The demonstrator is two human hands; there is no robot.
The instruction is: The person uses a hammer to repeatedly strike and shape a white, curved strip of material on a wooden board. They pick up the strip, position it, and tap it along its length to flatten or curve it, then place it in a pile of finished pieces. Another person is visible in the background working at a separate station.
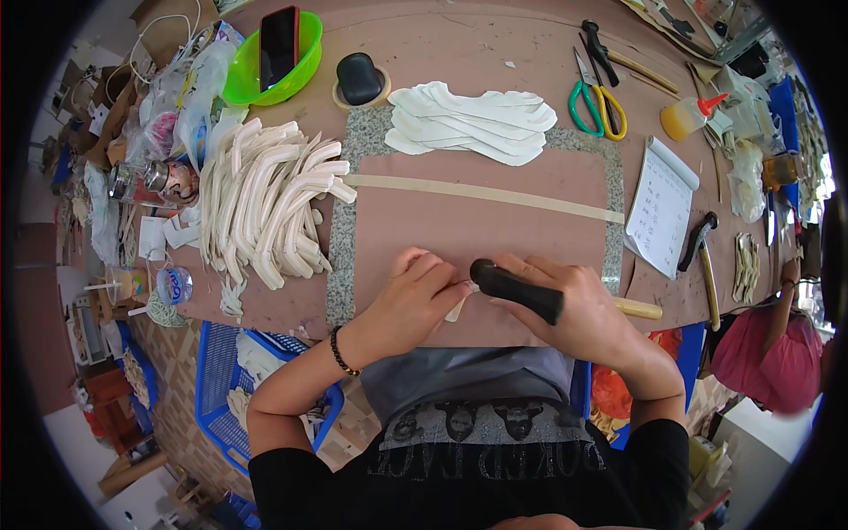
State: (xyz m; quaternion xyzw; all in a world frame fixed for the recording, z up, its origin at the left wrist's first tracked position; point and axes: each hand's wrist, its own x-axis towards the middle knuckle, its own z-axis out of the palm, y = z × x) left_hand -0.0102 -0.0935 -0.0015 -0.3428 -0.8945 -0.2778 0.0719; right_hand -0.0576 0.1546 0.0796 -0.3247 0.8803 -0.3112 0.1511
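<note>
My right hand (574, 305) grips a hammer (530, 296) close to its black head; the wooden handle sticks out to the right beyond my palm. My left hand (413, 296) is closed with its fingertips pinching a small pale strip (456, 309), most of it hidden under the fingers. The hammer head hangs just right of these fingertips, above the brown work surface (495, 221). Left of my left hand lies a heap of bent cream strips (265, 203). A stack of white shaped pieces (473, 122) lies beyond both hands.
Scissors (601, 110), a second hammer (702, 247), a notepad (661, 208) and a glue bottle (685, 119) lie at the right. A green bowl (309, 66) holding a phone stands far left. Below the table edge is a blue basket (212, 389). A co-worker in pink (777, 362) is at far right.
</note>
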